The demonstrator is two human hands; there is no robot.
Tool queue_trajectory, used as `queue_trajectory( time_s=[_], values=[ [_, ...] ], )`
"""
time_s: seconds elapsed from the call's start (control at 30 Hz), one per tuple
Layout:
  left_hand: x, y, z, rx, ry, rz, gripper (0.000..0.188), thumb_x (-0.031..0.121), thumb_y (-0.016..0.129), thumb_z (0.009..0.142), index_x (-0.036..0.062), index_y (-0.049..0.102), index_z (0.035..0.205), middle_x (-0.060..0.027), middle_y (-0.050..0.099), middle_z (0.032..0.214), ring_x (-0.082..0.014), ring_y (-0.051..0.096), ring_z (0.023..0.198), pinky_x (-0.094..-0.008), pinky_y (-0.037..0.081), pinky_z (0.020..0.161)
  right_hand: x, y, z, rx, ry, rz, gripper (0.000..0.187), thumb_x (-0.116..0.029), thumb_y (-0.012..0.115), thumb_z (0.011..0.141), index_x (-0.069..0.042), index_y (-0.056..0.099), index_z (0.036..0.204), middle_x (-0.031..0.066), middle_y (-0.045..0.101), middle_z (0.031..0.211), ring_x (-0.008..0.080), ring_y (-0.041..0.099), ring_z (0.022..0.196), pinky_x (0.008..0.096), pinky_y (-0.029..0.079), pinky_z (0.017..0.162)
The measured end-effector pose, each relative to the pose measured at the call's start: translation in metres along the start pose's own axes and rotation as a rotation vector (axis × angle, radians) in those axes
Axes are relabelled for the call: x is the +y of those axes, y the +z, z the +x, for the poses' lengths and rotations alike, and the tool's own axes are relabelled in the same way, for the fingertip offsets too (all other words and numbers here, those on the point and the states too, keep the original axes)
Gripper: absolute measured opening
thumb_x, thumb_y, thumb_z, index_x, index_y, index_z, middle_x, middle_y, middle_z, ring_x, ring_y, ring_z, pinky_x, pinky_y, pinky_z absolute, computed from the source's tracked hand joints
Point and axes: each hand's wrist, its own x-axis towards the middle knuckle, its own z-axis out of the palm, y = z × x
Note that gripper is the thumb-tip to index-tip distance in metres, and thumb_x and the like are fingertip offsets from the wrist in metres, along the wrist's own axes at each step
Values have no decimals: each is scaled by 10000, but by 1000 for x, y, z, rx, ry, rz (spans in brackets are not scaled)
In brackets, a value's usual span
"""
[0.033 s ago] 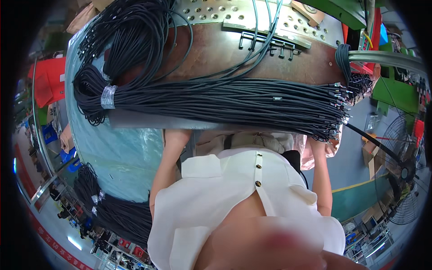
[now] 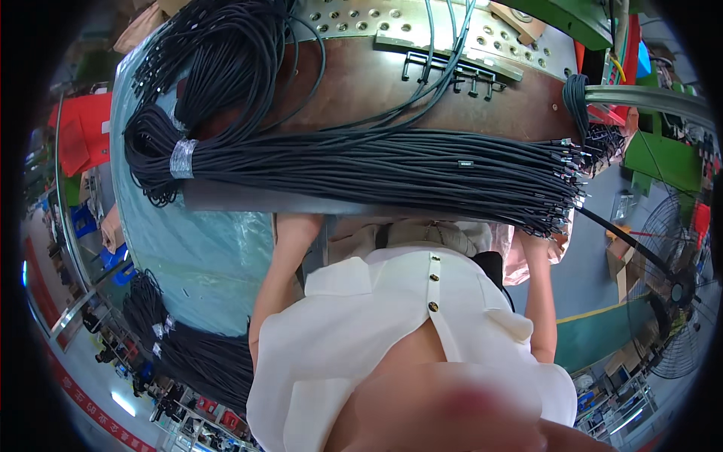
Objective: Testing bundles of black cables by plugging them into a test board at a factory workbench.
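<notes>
A long bundle of black cables (image 2: 361, 169) lies across the bench in front of me. Silvery tape (image 2: 182, 158) binds its looped left end, and metal-tipped connectors (image 2: 568, 181) fan out at the right end. Under the bundle's near edge is a flat dark board or strip (image 2: 248, 200). My left hand (image 2: 299, 226) reaches beneath that near edge, fingers hidden. Below the connector end sits my right hand (image 2: 535, 245), its fingers also covered by the cables. Whether either hand grips anything is not visible.
More black cables (image 2: 226, 68) are heaped at the far left. A metal rail with black hooks (image 2: 452, 75) stands at the back. Another taped cable bundle (image 2: 188, 346) lies lower left. A fan (image 2: 678, 290) is at right. Someone else's hand (image 2: 111, 230) shows at far left.
</notes>
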Motion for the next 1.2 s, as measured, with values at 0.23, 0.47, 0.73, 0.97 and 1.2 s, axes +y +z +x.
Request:
queue_trajectory(
  time_s=[0.23, 0.47, 0.73, 0.97, 1.2],
  values=[
    [63, -111, -17, -561, 658, -726, 455, 322, 535, 947, -1, 558, 1265, -200, 597, 1257, -365, 570, 1151, -415, 461, 952, -106, -219, 111, -1103, -309, 800, 218, -209, 617, 900, -27, 684, 1000, 108, 689, 846, 238, 653, 796, 334, 502, 753],
    [194, -91, 42, 262, 990, -219, 744, 546, 591, 833, -20, 494, 1307, -177, 478, 1399, -344, 480, 1265, -440, 379, 1051, -160, -129, 289, 485, -483, -131, 528, -442, 701, 800, -105, 554, 1180, 121, 515, 1135, 323, 522, 1042, 433, 488, 804],
    [55, -136, 28, 286, 563, 157, 544, 304, 656, 821, 35, 545, 1281, -128, 562, 1242, -295, 533, 1135, -369, 448, 957, -135, -150, 252, 225, -397, 227, 265, -242, 708, 819, -94, 600, 1010, 69, 623, 846, 266, 576, 865, 399, 453, 768],
    [41, -132, 50, 455, 593, -33, 235, 228, 688, 820, 69, 677, 993, -37, 627, 840, -232, 592, 777, -338, 481, 693, -106, -273, 212, 224, -133, 210, 161, -18, 672, 839, -13, 662, 999, 67, 649, 922, 174, 641, 843, 292, 485, 775],
    [48, -143, 48, 138, 316, -630, 149, 107, 665, 814, -10, 615, 890, -120, 633, 891, -270, 599, 849, -321, 469, 745, -93, -314, 202, -49, -115, -214, 296, -152, 674, 850, -38, 658, 1122, 111, 626, 1028, 283, 592, 995, 353, 464, 842]
  ],
)
